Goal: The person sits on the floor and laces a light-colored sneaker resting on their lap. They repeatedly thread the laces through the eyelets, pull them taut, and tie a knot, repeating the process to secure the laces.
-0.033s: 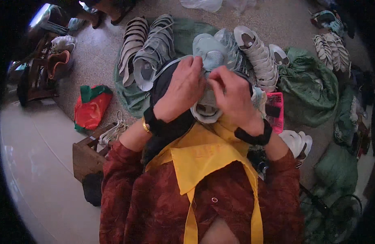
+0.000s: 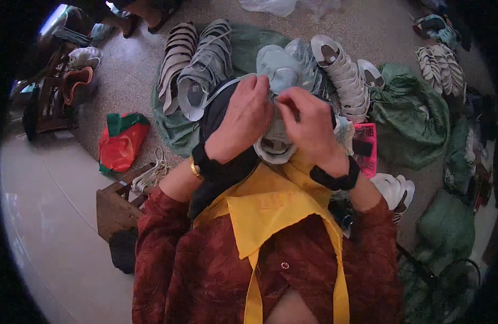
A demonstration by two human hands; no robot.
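A pale grey shoe upper (image 2: 274,149) rests in my lap, its rounded heel opening towards me. Both hands meet over its middle and hide its lacing area. My left hand (image 2: 242,120) is closed at the fingertips on a pale shoelace (image 2: 223,89), which trails off to the left across dark cloth. Close beside it, my right hand (image 2: 314,127) is bent in a pinch at the upper's right side. Whatever lies between the right fingertips is hidden. Just beyond the hands is a pale blue-green shoe piece (image 2: 278,66).
Nested rows of shoe uppers (image 2: 206,59) lie on a green sheet (image 2: 254,40), with a white row (image 2: 343,78) at right. Nearby are a green sack (image 2: 408,116), a pink basket (image 2: 366,156), a red bag (image 2: 123,144) and a wooden stool (image 2: 116,210) with laces (image 2: 152,175).
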